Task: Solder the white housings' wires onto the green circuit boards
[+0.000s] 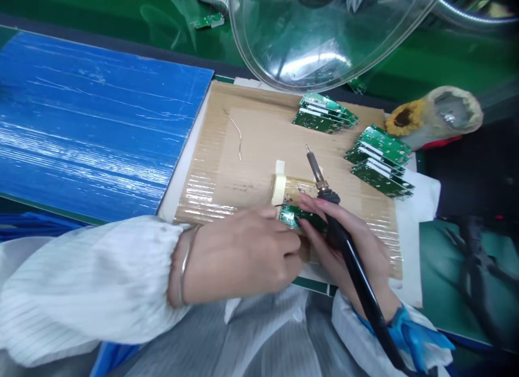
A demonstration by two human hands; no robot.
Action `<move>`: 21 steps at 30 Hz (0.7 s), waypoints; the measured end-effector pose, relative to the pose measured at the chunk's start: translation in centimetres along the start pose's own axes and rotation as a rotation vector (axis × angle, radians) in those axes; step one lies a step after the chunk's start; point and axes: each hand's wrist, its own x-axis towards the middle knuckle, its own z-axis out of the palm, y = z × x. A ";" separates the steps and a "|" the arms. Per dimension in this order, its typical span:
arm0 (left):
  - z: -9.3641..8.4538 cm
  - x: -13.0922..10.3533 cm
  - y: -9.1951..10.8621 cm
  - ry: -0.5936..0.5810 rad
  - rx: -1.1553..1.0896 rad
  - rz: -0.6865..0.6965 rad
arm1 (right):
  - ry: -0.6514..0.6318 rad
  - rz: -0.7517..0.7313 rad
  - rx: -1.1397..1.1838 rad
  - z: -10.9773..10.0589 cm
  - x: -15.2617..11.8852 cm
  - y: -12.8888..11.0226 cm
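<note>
Covering the left of the bench is a blue sheet point(89, 128), and beside it lies a taped cardboard mat point(251, 150) under a clear dome hood point(324, 36). Two stacks of green circuit boards point(381, 160) and point(324, 113) sit at the mat's far right; whether those are finished or waiting cannot be told. At the mat's near edge a single small green board point(292, 216) rests against a taped fixture point(290, 189), so the work looks mid-run, with this board in hand. The left hand point(243, 255) is closed, its fingertips pinching the board's left end. The right hand point(348, 247) steadies the board's right side while wrapped around a soldering iron point(324, 189), whose tip points up and away, clear of the board. A loose piece of wire point(239, 136) lies well apart on the mat.
</note>
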 end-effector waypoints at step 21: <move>3.0 -4.2 -2.3 0.511 0.000 -0.358 | 0.201 0.133 0.172 -0.6 -0.1 -0.7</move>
